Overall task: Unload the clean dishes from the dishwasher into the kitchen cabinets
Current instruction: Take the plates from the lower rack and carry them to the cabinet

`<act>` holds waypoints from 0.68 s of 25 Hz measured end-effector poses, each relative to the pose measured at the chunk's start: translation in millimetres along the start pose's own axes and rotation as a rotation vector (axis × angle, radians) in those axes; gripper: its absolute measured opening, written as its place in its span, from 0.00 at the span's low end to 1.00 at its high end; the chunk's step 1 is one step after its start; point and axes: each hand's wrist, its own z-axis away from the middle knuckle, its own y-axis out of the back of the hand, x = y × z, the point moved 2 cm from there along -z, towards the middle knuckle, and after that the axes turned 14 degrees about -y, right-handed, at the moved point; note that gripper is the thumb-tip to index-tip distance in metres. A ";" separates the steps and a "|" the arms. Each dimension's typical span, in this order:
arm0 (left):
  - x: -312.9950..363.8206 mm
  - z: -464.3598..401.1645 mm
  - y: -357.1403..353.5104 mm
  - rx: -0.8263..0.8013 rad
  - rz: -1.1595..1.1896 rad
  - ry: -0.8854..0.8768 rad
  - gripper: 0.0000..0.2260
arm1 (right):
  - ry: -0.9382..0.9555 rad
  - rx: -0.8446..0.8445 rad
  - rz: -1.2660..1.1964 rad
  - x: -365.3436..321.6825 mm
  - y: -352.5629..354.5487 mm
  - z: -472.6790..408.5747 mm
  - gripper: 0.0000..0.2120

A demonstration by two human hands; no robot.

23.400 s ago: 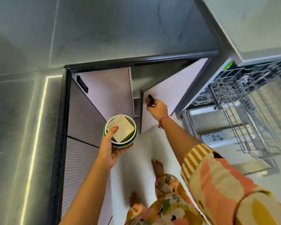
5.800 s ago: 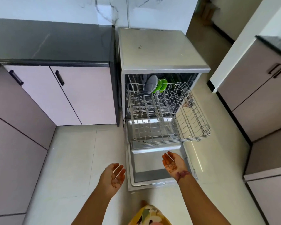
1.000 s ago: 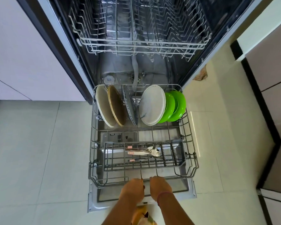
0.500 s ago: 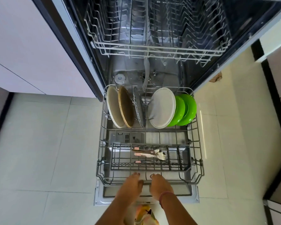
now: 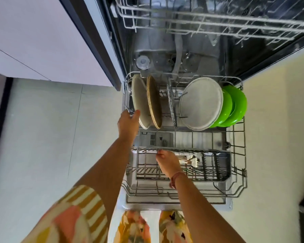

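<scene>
My left hand (image 5: 128, 122) reaches to the far left end of the lower rack (image 5: 239, 172), its grip half open with the fingertips touching the rim of the cream plate (image 5: 139, 100) but not yet closed round it. Just right of that grip stands the brown plate (image 5: 154, 100), then a speckled grey plate (image 5: 171, 104) seen edge-on, a large white plate (image 5: 201, 103), and two green plates (image 5: 237, 104) at the far right end. My right hand (image 5: 168, 163), nearer to me than the left, has its grip curled over the far rim of the cutlery basket (image 5: 216, 169); I cannot tell whether the fingers pinch the wire or only rest on it. Just right of that grip, forks (image 5: 193, 159) lie in the basket.

As I judge it, the job is partly done: what shows of the upper rack (image 5: 218, 23), above and beyond both grips, looks empty, though it is blurred. The lower rack is untouched, with six plates and the cutlery left, so the cream plate seems to be the first out.

Half a second ago both hands sat together on the near front edge of the rack. Now the left has gone forward to the plates and the right into the basket, and the view has come closer. The plates stand as they did.
</scene>
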 end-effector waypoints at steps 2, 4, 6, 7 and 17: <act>0.7 -19.3 -7.5 -0.049 0.002 -0.024 0.16 | -0.049 0.009 -0.110 -7.6 -11.1 -11.0 0.14; -2.6 -28.2 -13.1 -0.090 0.044 -0.047 0.15 | -0.078 0.024 -0.190 -14.5 -19.7 -18.7 0.14; -1.0 -27.9 -15.2 -0.110 0.089 -0.066 0.14 | -0.116 0.041 -0.290 -17.7 -25.8 -24.6 0.11; 1.0 -25.7 -13.8 -0.101 0.095 -0.082 0.13 | -0.137 0.046 -0.374 -20.1 -26.8 -25.4 0.09; -10.3 31.0 90.3 0.063 0.499 -0.003 0.15 | -0.381 -0.094 -1.392 -79.7 -7.3 -9.3 0.14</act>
